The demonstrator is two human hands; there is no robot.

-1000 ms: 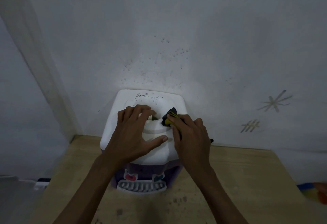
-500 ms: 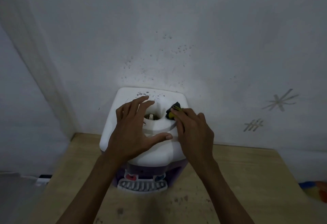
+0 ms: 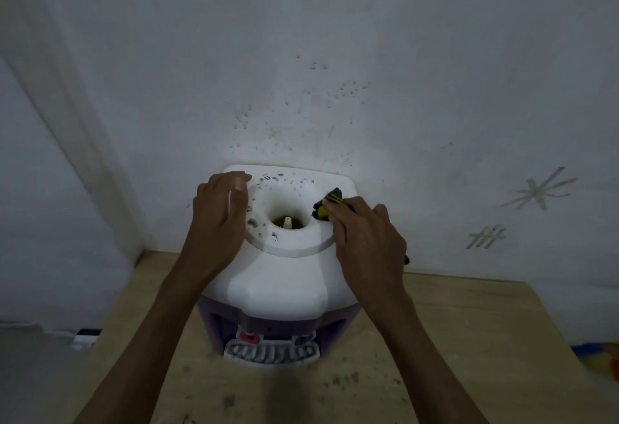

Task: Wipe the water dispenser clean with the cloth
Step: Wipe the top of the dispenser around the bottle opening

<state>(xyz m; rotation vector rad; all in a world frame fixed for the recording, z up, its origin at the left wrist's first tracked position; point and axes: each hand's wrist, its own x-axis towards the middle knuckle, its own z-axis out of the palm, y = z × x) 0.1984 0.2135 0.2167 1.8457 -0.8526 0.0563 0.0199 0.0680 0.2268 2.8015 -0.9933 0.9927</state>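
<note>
Two hands on dispenser (image 3: 278,283): left hand (image 3: 219,219) flat, fingers straight; right hand (image 3: 365,239) grips cloth (image 3: 326,204).

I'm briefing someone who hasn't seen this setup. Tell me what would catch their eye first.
The white water dispenser stands mid-frame on a wooden table against the wall, with dark specks around its top opening. The right hand presses a dark and yellow cloth onto the right rim of that opening, while the left hand rests on the dispenser's left side, fingers straight. Tape marks show on the wall to the right.
</note>
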